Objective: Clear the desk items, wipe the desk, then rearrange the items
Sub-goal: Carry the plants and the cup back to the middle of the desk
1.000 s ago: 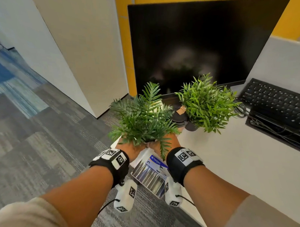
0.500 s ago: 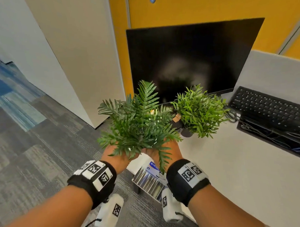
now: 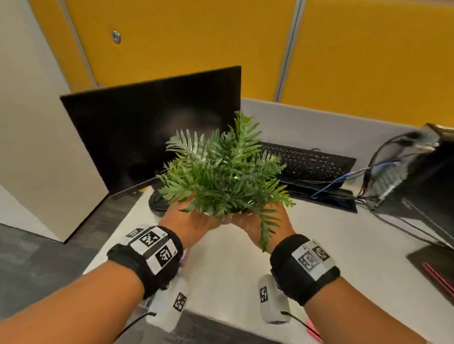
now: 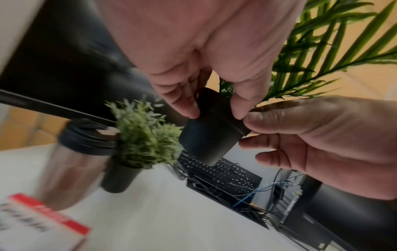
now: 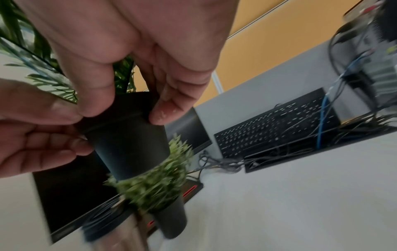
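Fern [image 3: 222,171] had travelled from off the desk edge, over carpet, to above the desk [image 3: 346,253], which suggested the rearranging stage. Left hand [image 3: 193,226] and right hand [image 3: 260,228] both pinched the rim of its black pot [image 4: 207,135], held clear of the surface. Fronds spread above the fingers; a smaller potted plant [image 4: 139,144] stood beyond and below the grip

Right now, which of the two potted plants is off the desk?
The fern, held by both hands at its black pot; the smaller bushy plant stands on the desk.
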